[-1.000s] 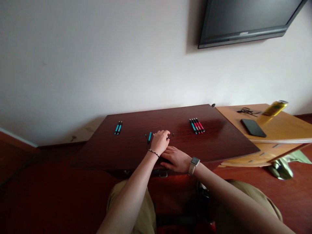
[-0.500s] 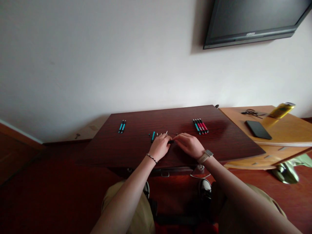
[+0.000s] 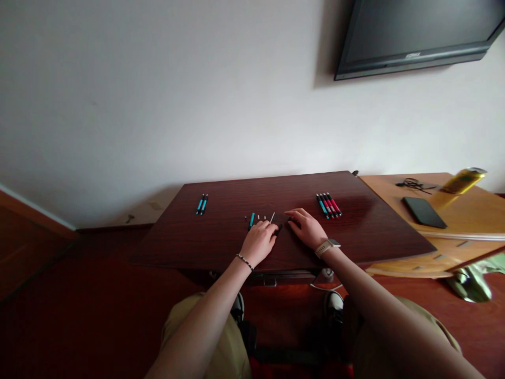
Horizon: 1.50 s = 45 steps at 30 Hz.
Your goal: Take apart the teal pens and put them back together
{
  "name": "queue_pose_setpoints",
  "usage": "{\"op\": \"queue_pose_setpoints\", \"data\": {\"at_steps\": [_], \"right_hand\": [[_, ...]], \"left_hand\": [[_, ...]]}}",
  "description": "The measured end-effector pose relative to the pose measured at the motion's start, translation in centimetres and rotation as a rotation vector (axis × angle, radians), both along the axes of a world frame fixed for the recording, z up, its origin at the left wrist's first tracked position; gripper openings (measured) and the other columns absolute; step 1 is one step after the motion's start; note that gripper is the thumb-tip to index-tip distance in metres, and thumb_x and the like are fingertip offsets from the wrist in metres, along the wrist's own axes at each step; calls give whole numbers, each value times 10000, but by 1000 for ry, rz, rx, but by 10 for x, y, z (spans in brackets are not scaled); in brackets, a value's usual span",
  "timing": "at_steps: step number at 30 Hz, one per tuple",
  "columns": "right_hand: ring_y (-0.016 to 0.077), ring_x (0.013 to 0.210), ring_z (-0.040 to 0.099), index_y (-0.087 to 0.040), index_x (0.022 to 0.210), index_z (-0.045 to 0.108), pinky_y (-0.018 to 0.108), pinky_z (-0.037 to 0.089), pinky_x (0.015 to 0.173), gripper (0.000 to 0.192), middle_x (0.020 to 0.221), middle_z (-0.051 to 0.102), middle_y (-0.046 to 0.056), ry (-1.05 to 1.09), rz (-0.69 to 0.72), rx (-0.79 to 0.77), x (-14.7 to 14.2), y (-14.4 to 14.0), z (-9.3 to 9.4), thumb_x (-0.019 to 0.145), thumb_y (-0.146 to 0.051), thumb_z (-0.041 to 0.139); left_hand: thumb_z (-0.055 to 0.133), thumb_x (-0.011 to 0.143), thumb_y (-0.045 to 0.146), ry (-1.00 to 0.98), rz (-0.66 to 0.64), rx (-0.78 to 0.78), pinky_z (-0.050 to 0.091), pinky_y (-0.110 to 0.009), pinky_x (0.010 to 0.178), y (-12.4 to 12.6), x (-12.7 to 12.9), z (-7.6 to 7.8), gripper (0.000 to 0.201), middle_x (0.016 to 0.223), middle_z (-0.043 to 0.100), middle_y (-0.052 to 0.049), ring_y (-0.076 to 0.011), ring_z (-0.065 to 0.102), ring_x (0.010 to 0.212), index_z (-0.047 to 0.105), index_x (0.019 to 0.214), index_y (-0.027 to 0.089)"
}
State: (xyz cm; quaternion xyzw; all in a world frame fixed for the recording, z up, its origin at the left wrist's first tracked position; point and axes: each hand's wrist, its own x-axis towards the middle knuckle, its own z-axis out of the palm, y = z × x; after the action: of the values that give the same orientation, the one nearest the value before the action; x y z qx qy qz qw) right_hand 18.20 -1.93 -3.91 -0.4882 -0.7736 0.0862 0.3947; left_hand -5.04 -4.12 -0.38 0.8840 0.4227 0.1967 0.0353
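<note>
Left fingers [image 3: 271,226], pinching black piece [image 3: 279,229]; right fingers [image 3: 296,213], loosely bent, hold unclear; teal tube [image 3: 251,218], left of black piece, could roll if bumped.

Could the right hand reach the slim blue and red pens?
Probably yes: the right hand, wearing a pale-strapped watch, is near the slim blue and red pens, with nothing visible between them.
</note>
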Motion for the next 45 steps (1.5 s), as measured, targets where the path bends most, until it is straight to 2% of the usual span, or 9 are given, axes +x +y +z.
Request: {"op": "queue_pose_setpoints", "data": {"at_steps": [4, 9, 13, 16, 21, 33, 40, 45], "right_hand": [[260, 1079, 658, -237, 1162, 726, 430, 535, 1009, 257, 1135, 708, 89, -6, 0, -17, 0, 5, -7, 966, -200, 564], [237, 979, 682, -238, 998, 760, 391, 545, 937, 214, 1033, 733, 71, 38, -30, -62, 5, 8, -7, 952, -172, 561], [229, 956, 707, -239, 1019, 756, 378, 553, 913, 186, 1027, 759, 58, 96, -32, -81, 7, 12, -8, 938, -193, 595], [220, 878, 729, -238, 1066, 743, 368, 568, 864, 184, 987, 780, 44, 181, -106, -136, 7, 17, -11, 913, -233, 641], [212, 867, 742, -231, 1079, 738, 357, 575, 860, 204, 957, 793, 37, 262, -170, -160, 9, 23, -14, 890, -266, 671], [213, 863, 742, -260, 976, 758, 358, 581, 873, 131, 903, 795, 22, 225, -285, -195, 6, 23, -7, 870, -320, 710], [212, 859, 745, -264, 970, 756, 352, 577, 861, 126, 896, 796, 18, 205, -270, -195, 5, 21, -6, 886, -337, 696], [211, 856, 741, -252, 994, 750, 358, 572, 858, 153, 911, 795, 22, 247, -208, -181, 7, 19, -6, 892, -348, 689]], "left_hand": [[652, 954, 159, -14, 9, 7, 516, -402, 1016, 0, 2, -2, 185, 1085, 668, -52, -234, 616, 1070, 669, 1121, 235], [653, 958, 178, -7, 37, 27, 497, -427, 1012, 0, 7, -3, 126, 1090, 666, -60, -252, 602, 1082, 650, 1072, 233], [648, 966, 191, 4, 64, 45, 493, -430, 983, 1, 10, -3, 85, 1077, 660, -68, -262, 596, 1077, 631, 1042, 225], [640, 970, 184, 4, 65, 52, 485, -432, 994, 1, 12, -3, 82, 1077, 659, -67, -262, 597, 1085, 624, 1040, 225], [640, 962, 157, 14, 61, 68, 483, -418, 974, 0, 15, -5, 101, 1092, 665, -66, -259, 602, 1082, 616, 1037, 220], [614, 970, 154, -2, 112, 95, 467, -403, 959, -7, 22, -7, 121, 1105, 681, -71, -260, 604, 1064, 633, 1072, 216], [621, 964, 150, 7, 116, 94, 465, -410, 978, -7, 23, -7, 140, 1112, 683, -80, -258, 606, 1069, 636, 1092, 207], [629, 959, 154, 11, 122, 99, 472, -417, 966, -5, 25, -9, 142, 1108, 680, -88, -265, 609, 1067, 635, 1093, 203]]}}
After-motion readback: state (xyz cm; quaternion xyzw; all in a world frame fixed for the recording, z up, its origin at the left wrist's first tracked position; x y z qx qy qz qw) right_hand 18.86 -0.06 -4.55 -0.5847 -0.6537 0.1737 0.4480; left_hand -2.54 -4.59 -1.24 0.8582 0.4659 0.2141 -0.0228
